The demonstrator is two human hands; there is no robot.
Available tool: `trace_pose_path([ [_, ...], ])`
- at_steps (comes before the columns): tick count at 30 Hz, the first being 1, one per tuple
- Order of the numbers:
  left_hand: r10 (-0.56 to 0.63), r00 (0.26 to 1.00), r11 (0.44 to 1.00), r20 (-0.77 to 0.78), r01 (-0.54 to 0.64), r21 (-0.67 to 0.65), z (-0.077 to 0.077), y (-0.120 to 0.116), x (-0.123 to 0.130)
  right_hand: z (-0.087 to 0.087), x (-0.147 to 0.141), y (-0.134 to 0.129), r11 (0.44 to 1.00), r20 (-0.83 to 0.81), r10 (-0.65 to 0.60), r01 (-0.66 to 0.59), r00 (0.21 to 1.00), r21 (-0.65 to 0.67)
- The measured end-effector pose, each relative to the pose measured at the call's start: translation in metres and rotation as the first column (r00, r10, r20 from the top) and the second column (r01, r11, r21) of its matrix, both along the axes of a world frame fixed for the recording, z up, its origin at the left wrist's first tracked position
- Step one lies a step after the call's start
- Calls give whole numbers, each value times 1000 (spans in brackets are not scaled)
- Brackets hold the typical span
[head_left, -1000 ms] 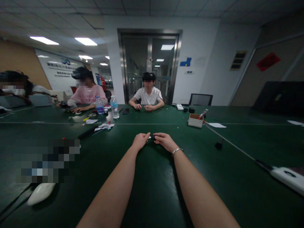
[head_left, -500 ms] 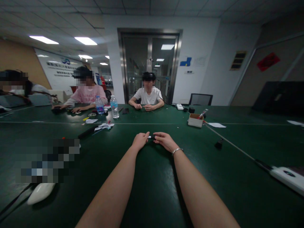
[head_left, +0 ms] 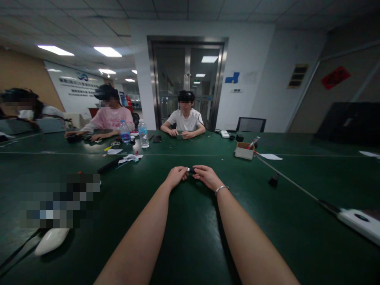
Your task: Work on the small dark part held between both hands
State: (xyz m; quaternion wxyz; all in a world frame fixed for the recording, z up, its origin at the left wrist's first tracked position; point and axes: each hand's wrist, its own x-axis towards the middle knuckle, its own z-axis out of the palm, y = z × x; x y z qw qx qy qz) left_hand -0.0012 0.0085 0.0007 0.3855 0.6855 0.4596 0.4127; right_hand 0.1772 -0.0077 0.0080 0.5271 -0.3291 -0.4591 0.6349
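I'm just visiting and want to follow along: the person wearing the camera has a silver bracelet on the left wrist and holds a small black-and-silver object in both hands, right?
Not quite: the head view shows the silver bracelet at the wrist of the right hand. That hand and the left hand do both hold the small black-and-silver object.

Object [head_left: 190, 170] between hands [head_left: 176, 177]; beyond, bottles [head_left: 143, 135] left, box [head_left: 244, 153] right (paper [head_left: 270, 157] near box).

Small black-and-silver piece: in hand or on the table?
In hand: the left hand holds the silver part, the right hand the black part.
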Motion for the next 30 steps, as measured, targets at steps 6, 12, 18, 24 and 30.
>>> trace_pose_path([
  [6, 6, 994, 997, 105, -14, 76, 1, -3, -1, -1, 0, 1, 1000, -8, -7, 7, 1000, -5],
  [12, 13, 985, 999, 175, -22, 50, 1, -3, 0, -1, -1, 0, 1000, 15, -3, 3, 1000, 0],
  [18, 33, 988, 999, 152, -36, 17, 6, -7, 1, -2, 0, 1, 1000, 15, -5, 5, 1000, -3],
  [24, 24, 990, 1000, 139, -26, 11, 8, -8, 1, -3, 0, 2, 1000, 15, -4, 3, 1000, 18],
  [30, 61, 997, 998, 49, -63, 27, 2, -3, -1, -4, 0, 2, 1000, 14, 1, -2, 1000, 18],
])
